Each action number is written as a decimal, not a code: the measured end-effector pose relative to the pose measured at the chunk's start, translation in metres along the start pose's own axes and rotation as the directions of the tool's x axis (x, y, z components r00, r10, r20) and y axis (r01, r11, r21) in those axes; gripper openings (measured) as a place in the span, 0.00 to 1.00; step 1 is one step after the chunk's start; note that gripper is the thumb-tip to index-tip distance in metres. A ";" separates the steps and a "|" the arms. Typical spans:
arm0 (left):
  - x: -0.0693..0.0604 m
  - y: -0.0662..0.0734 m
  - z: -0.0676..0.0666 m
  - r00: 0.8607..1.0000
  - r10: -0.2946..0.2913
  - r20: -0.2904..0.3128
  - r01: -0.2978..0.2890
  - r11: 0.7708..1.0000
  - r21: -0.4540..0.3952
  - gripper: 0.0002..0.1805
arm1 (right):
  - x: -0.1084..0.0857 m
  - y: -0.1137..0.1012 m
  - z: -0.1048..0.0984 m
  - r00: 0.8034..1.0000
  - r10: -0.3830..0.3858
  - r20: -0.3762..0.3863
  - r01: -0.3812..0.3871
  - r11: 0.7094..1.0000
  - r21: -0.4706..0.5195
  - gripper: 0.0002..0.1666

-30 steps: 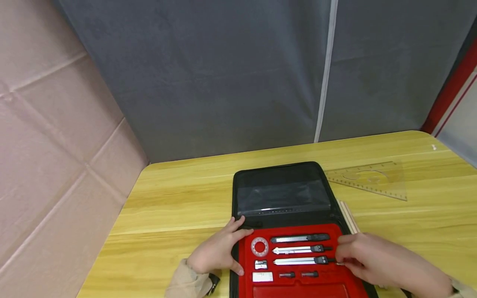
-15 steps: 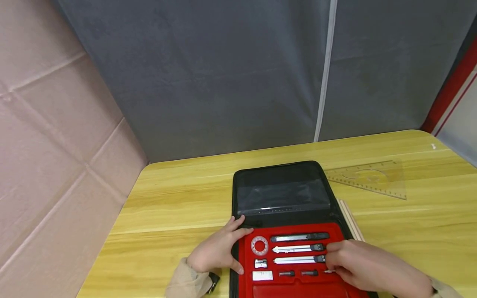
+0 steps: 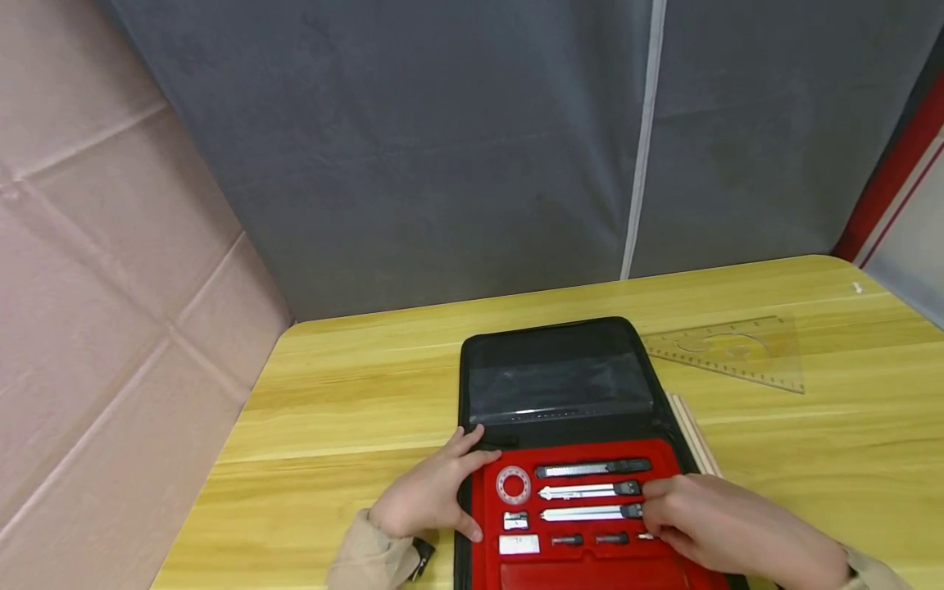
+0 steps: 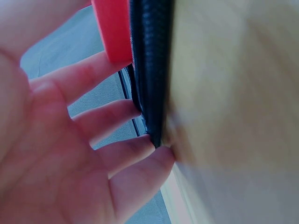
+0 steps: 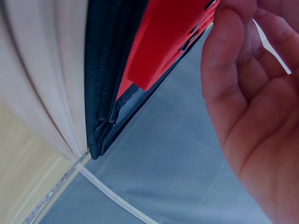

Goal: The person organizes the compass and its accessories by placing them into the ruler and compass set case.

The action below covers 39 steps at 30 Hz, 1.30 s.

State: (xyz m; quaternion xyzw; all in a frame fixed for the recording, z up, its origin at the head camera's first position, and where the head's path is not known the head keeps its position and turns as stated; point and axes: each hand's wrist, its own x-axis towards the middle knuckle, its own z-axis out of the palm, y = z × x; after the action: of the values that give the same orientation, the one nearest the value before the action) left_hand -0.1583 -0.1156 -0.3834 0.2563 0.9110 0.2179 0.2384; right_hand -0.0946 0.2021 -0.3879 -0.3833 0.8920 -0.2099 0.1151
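Note:
A black zip case point(image 3: 560, 434) lies unfolded on the table, with a red moulded tray point(image 3: 583, 455) in its near half. My left hand point(image 3: 431, 492) rests on the case's left edge, fingers spread; in the left wrist view its fingertips touch the black rim point(image 4: 152, 70). Over the tray's right side, my right hand point(image 3: 726, 520) pinches a small metal-tipped piece point(image 3: 645, 536), mostly hidden by the fingers. This piece lines up with two small black pieces point(image 3: 612, 538). Above them are two compasses point(image 3: 590, 514) and a cutter knife point(image 3: 590, 469), in their slots.
At the tray's left are a clear ring point(image 3: 513, 485), a metal sharpener point(image 3: 515, 520) and a white eraser point(image 3: 519, 544). Pale wooden sticks point(image 3: 693, 434) lie beside the case's right edge. A clear set square point(image 3: 737, 352) lies farther back on the right.
My right hand has moved left from the tray's right edge, bringing the small piece in line with the two black ones. My left hand has stayed in place.

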 end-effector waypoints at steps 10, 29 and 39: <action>0.000 0.000 -0.001 1.000 0.002 0.002 -0.002 1.000 0.001 0.43 | -0.003 0.001 -0.002 0.996 -0.077 -0.040 0.077 0.997 -0.001 0.13; 0.001 0.001 -0.001 1.000 -0.006 0.002 0.006 1.000 0.004 0.43 | -0.006 -0.003 -0.003 0.994 0.073 0.083 -0.078 0.995 0.058 0.06; 0.000 0.001 -0.001 1.000 -0.009 0.006 0.009 1.000 -0.006 0.43 | -0.006 -0.003 -0.001 0.987 0.129 0.094 -0.134 0.989 0.055 0.06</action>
State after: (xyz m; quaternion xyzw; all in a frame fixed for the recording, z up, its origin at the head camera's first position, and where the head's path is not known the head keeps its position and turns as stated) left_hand -0.1591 -0.1152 -0.3820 0.2522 0.9109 0.2185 0.2428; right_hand -0.0887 0.2051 -0.3853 -0.3289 0.9024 -0.2118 0.1805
